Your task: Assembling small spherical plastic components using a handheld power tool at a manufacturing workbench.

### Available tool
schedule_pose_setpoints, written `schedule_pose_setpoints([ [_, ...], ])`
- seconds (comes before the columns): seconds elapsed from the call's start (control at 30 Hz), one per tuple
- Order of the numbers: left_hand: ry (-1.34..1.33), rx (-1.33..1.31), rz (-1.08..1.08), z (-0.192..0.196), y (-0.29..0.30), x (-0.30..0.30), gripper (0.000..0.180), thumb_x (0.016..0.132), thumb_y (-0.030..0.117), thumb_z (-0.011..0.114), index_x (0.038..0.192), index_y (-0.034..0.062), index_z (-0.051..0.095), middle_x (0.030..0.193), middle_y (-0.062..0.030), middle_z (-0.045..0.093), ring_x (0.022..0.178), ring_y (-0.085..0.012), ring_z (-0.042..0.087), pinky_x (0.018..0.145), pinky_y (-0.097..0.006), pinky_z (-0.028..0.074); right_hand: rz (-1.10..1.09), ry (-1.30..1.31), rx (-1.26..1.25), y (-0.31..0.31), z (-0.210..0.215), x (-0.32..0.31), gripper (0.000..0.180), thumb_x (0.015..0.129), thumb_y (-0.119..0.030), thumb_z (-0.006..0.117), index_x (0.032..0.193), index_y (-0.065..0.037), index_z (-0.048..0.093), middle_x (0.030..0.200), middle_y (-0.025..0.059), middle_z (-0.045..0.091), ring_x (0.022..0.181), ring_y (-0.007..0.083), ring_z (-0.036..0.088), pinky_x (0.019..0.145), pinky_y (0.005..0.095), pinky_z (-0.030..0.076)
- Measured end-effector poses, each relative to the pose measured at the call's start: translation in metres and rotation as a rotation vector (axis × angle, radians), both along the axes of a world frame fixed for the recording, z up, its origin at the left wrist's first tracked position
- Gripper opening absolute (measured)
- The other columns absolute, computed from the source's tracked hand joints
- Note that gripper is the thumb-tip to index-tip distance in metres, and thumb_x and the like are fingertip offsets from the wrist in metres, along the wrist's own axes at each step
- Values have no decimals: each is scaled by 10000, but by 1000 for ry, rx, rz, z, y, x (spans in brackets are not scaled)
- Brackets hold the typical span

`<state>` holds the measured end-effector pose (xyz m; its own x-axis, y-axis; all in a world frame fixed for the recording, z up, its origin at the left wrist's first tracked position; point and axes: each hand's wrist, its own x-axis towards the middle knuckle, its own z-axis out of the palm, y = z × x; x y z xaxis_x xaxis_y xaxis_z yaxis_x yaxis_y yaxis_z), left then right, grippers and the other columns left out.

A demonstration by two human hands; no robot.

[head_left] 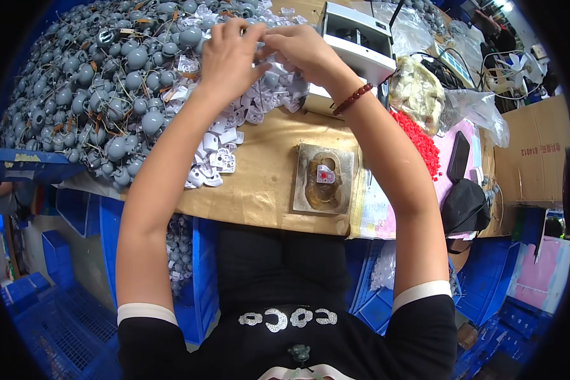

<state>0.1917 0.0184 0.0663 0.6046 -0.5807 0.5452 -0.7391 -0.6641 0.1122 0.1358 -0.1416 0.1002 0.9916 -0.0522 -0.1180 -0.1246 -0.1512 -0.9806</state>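
Both my hands reach far across the brown bench. My left hand [228,58] and my right hand [297,50] meet fingertip to fingertip over a heap of small white plastic parts [225,142], pinching one small white piece between them. What exactly is held is hard to make out. A large pile of grey bulb-shaped parts with wires [101,88] lies to the left of the hands. Nearer me, a flat metal fixture plate [323,178] holds a white part with a red dot.
A white machine box [354,41] stands behind my right hand. Red beads [418,136], clear plastic bags [418,92], a black phone [458,156] and a black pouch [465,206] lie at right. Cardboard box [532,152] far right. Blue crates [196,272] below the bench.
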Motion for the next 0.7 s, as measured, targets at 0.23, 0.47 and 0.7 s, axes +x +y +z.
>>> schedule_pose_setpoints([
  [0.23, 123, -242, -15, -18, 5, 30, 470, 771, 10, 574, 1233, 95, 589, 1283, -192, 538, 1085, -400, 578, 958, -455, 481, -100, -228, -615, -8, -14, 17, 350, 877, -98, 571, 1183, 23, 689, 867, 82, 767, 660, 124, 623, 657, 297, 526],
  [0.47, 107, -250, -74, 15, 61, 13, 625, 821, 107, 647, 1427, 99, 492, 1432, -187, 485, 1312, -345, 488, 1098, -426, 392, -63, -522, -503, 10, 27, -47, 239, 885, -51, 593, 1066, -41, 750, 945, 181, 748, 863, 271, 743, 784, 348, 570],
  [0.7, 1082, -389, -574, 30, 36, -150, 693, 835, 206, 798, 1434, 68, 479, 1172, -102, 656, 1058, -238, 643, 924, -349, 501, 120, -231, -185, -5, 61, -161, 182, 959, -47, 609, 1104, 1, 707, 846, 74, 742, 709, 114, 668, 642, 274, 534],
])
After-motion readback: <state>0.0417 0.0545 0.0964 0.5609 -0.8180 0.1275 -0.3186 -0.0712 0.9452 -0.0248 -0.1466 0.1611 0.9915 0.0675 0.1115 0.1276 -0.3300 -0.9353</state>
